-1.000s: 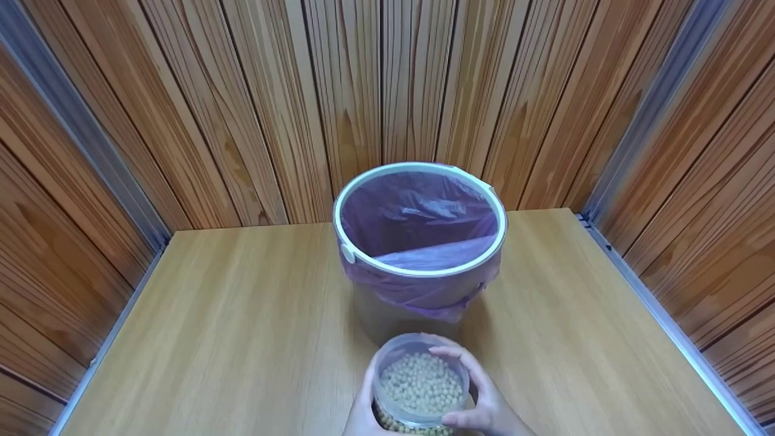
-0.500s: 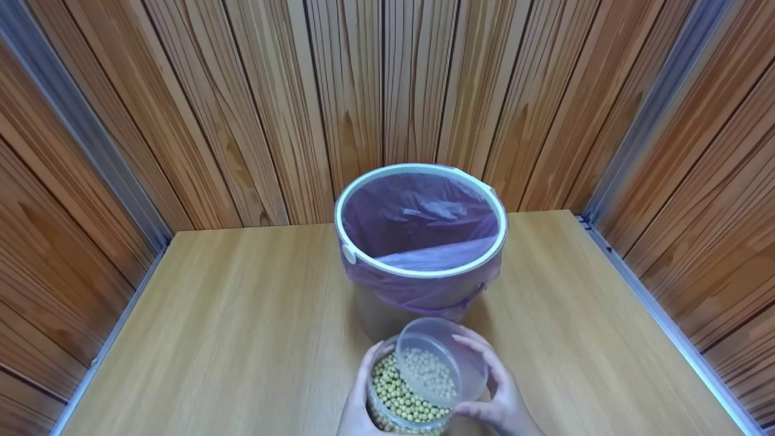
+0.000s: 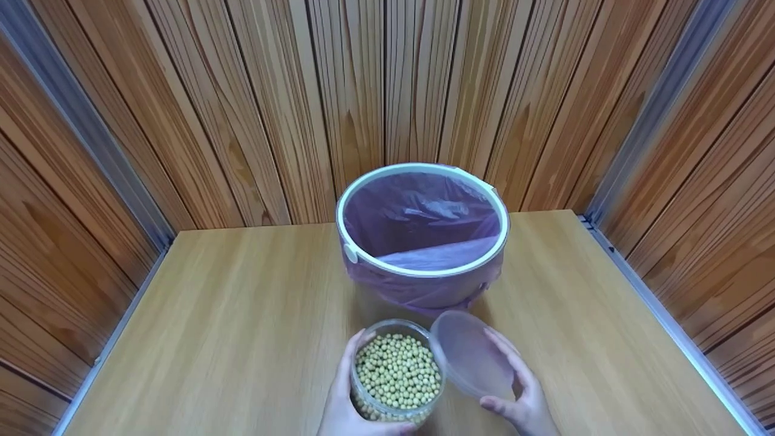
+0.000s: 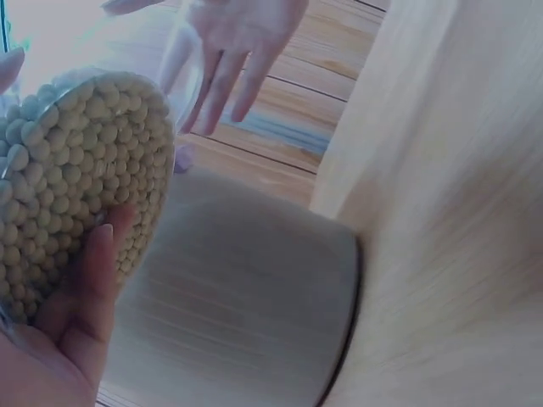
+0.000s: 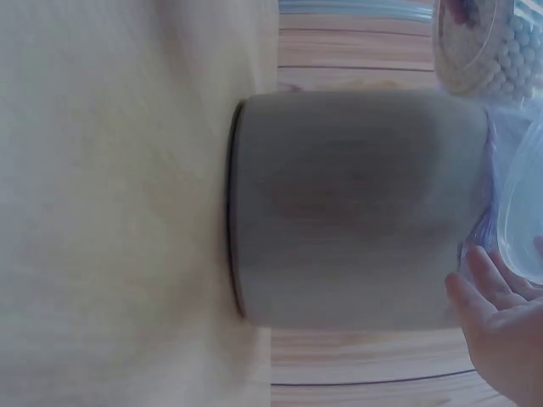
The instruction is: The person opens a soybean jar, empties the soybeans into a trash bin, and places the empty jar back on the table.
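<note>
Right wrist view: lid (image 5: pixel 520 203) cut off.

Bench (image 3: pixel 242 315): flat top, light yellowish-brown, wood grain running front to back. Standing directly on it, one greyish-beige bin (image 5: pixel 361 208), upright, base down on the surface, around mid-width.

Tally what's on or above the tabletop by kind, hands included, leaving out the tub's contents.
Tub: 1
Lid: 1
Bin: 1
Purple bag: 1
Hands: 2 (left hand, right hand)
Total: 6
</note>
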Action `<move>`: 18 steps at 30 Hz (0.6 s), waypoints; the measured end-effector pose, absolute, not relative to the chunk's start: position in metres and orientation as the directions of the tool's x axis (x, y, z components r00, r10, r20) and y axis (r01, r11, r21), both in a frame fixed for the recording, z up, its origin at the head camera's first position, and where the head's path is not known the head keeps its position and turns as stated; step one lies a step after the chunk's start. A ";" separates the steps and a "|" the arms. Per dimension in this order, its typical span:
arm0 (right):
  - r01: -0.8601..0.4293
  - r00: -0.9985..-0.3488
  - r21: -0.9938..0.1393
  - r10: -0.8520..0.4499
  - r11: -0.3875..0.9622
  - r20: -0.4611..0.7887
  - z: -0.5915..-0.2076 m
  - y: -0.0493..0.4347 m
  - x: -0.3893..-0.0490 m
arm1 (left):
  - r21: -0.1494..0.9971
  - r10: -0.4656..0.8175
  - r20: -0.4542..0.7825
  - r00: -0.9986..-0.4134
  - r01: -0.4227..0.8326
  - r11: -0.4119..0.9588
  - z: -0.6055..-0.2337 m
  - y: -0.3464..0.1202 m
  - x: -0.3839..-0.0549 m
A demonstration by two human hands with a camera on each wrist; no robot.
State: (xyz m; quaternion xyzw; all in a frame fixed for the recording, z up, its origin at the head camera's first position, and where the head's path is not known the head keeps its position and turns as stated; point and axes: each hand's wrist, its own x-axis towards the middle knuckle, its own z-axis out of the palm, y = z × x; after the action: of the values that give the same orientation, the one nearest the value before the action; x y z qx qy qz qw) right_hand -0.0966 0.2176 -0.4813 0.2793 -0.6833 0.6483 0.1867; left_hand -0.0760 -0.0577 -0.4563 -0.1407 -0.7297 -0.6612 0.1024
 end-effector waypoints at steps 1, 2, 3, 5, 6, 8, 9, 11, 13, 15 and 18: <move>-0.626 -0.775 -0.780 -0.127 0.015 0.620 -0.482 0.221 -0.096 | 0.932 0.068 0.349 -0.935 0.354 0.083 -0.456 -0.059 -0.077; -0.624 -0.778 -0.781 -0.114 0.026 0.618 -0.482 0.224 -0.096 | 0.927 0.069 0.363 -0.929 0.368 0.077 -0.456 -0.060 -0.077; -0.622 -0.781 -0.782 -0.101 0.040 0.616 -0.482 0.227 -0.096 | 0.920 0.066 0.380 -0.922 0.385 0.076 -0.455 -0.061 -0.078; -0.610 -0.792 -0.790 -0.080 0.070 0.605 -0.483 0.234 -0.096 | 0.897 0.053 0.435 -0.899 0.438 0.064 -0.454 -0.066 -0.081; -0.612 -0.791 -0.786 -0.075 0.082 0.608 -0.483 0.237 -0.096 | 0.888 0.044 0.454 -0.890 0.456 0.057 -0.453 -0.068 -0.082; -0.603 -0.797 -0.787 -0.057 0.127 0.601 -0.482 0.244 -0.096 | 0.875 0.024 0.481 -0.876 0.482 0.042 -0.450 -0.072 -0.083; -0.595 -0.801 -0.788 -0.048 0.159 0.596 -0.482 0.247 -0.096 | 0.874 0.008 0.484 -0.875 0.484 0.043 -0.449 -0.074 -0.083; -0.546 -0.829 -0.803 -0.017 0.238 0.558 -0.481 0.253 -0.096 | 0.885 -0.021 0.464 -0.886 0.463 0.040 -0.444 -0.078 -0.083; -0.467 -0.866 -0.826 0.026 0.315 0.499 -0.481 0.258 -0.095 | 0.901 -0.046 0.433 -0.900 0.431 0.044 -0.439 -0.081 -0.083; -0.388 -0.896 -0.847 0.064 0.363 0.439 -0.482 0.263 -0.094 | 0.914 -0.070 0.406 -0.911 0.402 0.060 -0.433 -0.085 -0.083; -0.305 -0.923 -0.864 0.098 0.401 0.371 -0.486 0.269 -0.095 | 0.920 -0.100 0.389 -0.916 0.381 0.092 -0.423 -0.091 -0.085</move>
State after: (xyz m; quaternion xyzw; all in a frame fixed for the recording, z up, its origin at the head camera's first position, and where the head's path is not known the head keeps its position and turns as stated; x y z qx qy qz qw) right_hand -0.0950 0.2695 -0.4863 0.0633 -0.8163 0.5434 0.1852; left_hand -0.0845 -0.0908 -0.4231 -0.0981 -0.7166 -0.6665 0.1805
